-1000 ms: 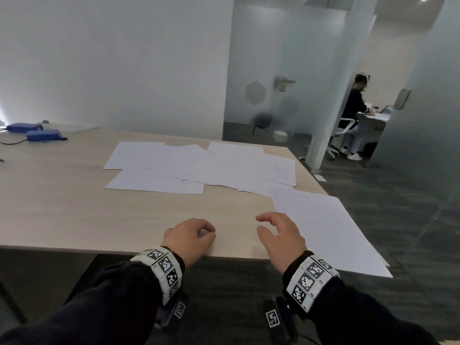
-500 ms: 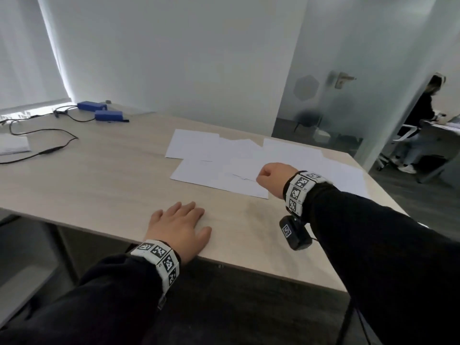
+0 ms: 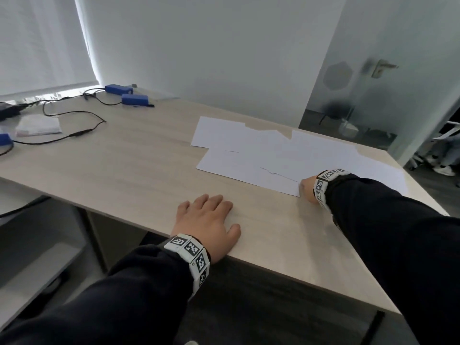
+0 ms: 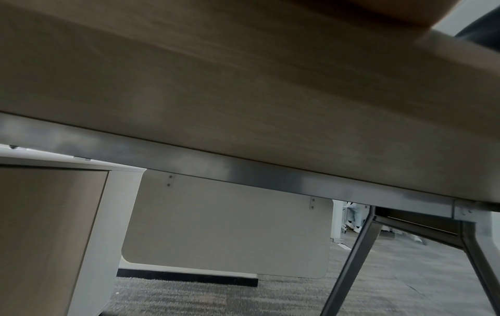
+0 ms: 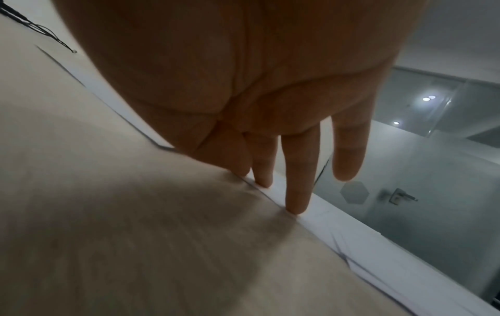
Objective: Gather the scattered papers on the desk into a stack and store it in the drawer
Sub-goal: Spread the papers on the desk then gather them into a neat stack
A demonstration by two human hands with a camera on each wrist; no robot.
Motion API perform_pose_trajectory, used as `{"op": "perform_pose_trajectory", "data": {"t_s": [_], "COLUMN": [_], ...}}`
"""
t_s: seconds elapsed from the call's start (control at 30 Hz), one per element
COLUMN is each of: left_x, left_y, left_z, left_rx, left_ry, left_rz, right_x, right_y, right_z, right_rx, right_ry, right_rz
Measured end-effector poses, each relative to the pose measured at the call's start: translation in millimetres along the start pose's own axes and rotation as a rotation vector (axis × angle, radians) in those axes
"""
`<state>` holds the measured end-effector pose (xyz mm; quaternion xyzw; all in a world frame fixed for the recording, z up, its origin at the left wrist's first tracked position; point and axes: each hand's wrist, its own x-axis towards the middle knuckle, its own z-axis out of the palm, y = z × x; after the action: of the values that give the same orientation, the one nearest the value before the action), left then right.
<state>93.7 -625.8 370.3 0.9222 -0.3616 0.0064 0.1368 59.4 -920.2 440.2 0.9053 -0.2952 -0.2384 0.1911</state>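
White paper sheets [image 3: 273, 155] lie spread and overlapping flat on the light wood-grain desk [image 3: 124, 170], none stacked yet; no drawer identifiable in any view. Right hand [image 3: 307, 189] sits at the near edge of the sheets, fingers [image 5: 296, 192] straight, tips touching the paper edge, gripping nothing. Left hand [image 3: 206, 225] rests flat on the desk nearer the front edge than the sheets, fingers extended, holding nothing. Step in hand looks like starting the gather. To do it well: likely press lightly and sweep the sheets toward 1 pile, using the left hand as a stop, so thin sheets don't buckle or slide off the desk's right edge.
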Motion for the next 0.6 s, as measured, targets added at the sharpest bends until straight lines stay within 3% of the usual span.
{"op": "perform_pose_trajectory", "data": {"t_s": [0.1,0.3,0.6], "left_x": [0,-2,-9], "left_y": [2,5,5], "left_z": [0,-3,-3], "left_rx": [0.004,0.027,0.058], "left_ry": [-0.005,-0.005,-0.101], "left_rz": [0.002,0.001,0.002], "right_x": [-15,-49,-115], "right_y": [-1,-6,-31], "right_z": [4,10,21], "right_rx": [0.093,-0.017,0.051], "right_ry": [0.010,0.009,-0.002], "right_rz": [-0.024,-0.090,-0.222]}}
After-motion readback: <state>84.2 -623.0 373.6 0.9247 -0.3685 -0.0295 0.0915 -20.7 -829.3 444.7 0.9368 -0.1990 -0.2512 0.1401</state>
